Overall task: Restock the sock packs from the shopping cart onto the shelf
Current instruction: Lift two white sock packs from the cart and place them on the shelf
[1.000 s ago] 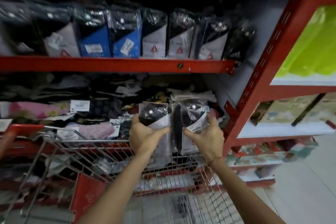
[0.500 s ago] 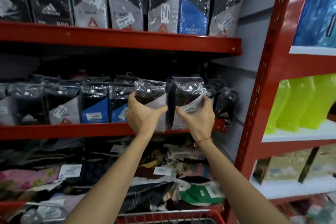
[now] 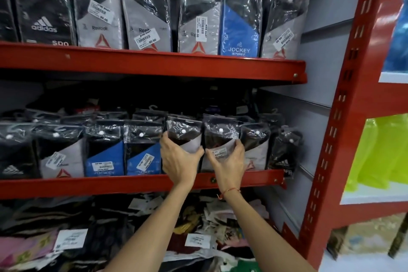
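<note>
Standing upright (long axis vertical): sock packs (image 3: 184, 137).

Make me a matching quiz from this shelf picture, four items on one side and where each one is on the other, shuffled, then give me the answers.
Items
1. Jockey Sport pack
2. adidas pack
3. left hand
4. right hand

Places
A. top shelf, far left of the row
B. middle shelf, gripping the pack with a price sticker on its front
C. top shelf, second from the right end
D. middle shelf, gripping the pack beside the blue packs

Pairs: 1-C, 2-A, 3-D, 4-B
</note>
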Demonstrator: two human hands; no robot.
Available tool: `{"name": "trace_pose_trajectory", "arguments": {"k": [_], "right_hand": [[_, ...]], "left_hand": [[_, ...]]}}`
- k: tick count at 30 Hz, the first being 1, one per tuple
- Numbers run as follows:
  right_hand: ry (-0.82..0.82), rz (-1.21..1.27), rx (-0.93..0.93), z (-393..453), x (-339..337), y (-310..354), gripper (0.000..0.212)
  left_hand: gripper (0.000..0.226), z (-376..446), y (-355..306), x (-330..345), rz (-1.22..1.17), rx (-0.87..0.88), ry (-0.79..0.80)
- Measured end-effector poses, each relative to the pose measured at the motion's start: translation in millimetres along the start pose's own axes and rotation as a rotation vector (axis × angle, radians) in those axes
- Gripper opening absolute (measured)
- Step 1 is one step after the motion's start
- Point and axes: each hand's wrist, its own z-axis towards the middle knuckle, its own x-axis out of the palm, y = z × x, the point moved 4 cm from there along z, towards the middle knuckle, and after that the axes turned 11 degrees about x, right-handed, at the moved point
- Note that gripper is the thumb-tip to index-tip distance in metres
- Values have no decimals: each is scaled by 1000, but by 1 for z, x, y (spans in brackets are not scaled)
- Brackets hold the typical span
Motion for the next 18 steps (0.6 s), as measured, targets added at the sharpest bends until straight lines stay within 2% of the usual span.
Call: {"name": "trace_pose_trajectory", "arguments": {"k": [6,9,12,14,16,18], "right_hand": [[79,-132,-20,-6,-5,1,95],[59,-139,-97,2,-19,20,94],[18,-183,-205,18,-37,37,82],[6,-229,-306,31,-53,48,64],[40,-329,-390,49,-68,50,52],[134,-466,-407,70,-78,47,58]], "left_hand": [[117,-9,-1,-4,152,98,171],[105,-5,-21,-12,257,317,142],[87,8,-40,-14,393,549,129],[83,18,-52,-12,456,687,210],[85,27,-60,-2,427,757,366],[89,32,-67,12,427,809,491]]}}
